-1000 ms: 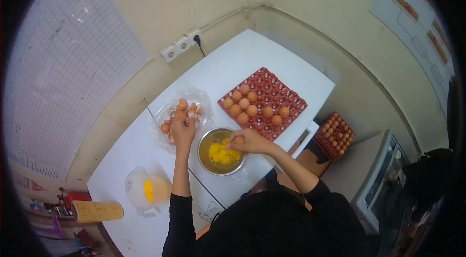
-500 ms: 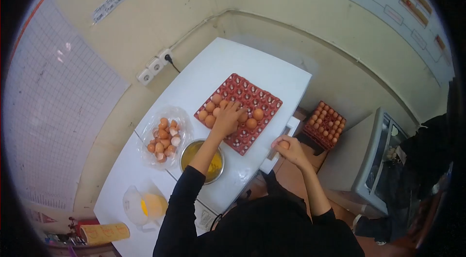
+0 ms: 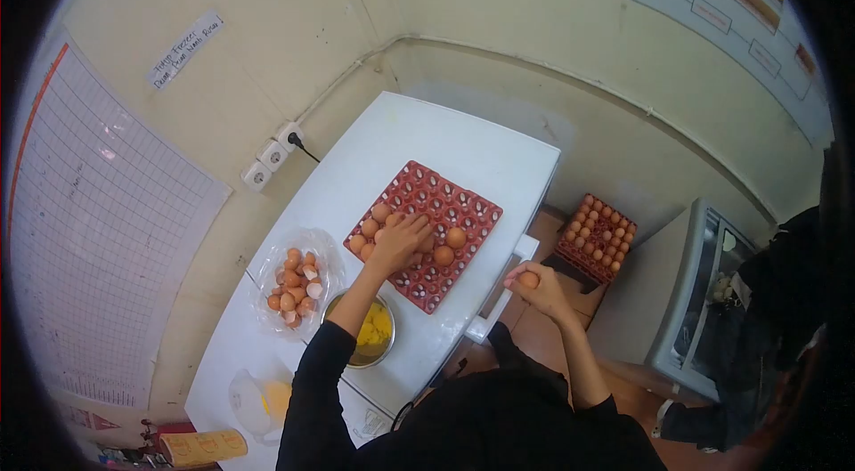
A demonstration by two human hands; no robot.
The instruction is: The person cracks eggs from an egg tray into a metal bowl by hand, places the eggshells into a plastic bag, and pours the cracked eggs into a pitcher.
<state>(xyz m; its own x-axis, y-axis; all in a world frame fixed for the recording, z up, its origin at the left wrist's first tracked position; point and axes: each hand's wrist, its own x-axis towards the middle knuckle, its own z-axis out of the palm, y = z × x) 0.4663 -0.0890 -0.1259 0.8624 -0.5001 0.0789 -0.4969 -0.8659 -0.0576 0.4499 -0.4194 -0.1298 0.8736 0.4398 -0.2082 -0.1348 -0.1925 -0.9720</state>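
My left hand point(image 3: 401, 244) reaches over the red egg tray point(image 3: 463, 213), its fingers bent round a brown egg point(image 3: 427, 243) that it partly hides. Other brown eggs sit in the cups on both sides of it, among them one egg point(image 3: 456, 238) to the right. Beyond the table's front edge, my right hand point(image 3: 545, 293) is closed on another brown egg point(image 3: 529, 280). Below my left forearm stands a metal bowl point(image 3: 393, 348) with yolks and egg liquid, partly covered by the arm.
Left of the bowl, a clear plastic bag point(image 3: 331, 262) holds broken eggshells point(image 3: 292, 284). A plastic jug point(image 3: 249, 400) with yellow liquid stands nearer on the white table point(image 3: 481, 137). An open drawer point(image 3: 499, 293) juts out by my right hand. Stacked egg trays point(image 3: 592, 239) stand beyond it.
The view has shifted, so the table sits a little lower and further left. My left hand stays at the eggs in the tray; my right hand still holds its egg, now turned slightly.
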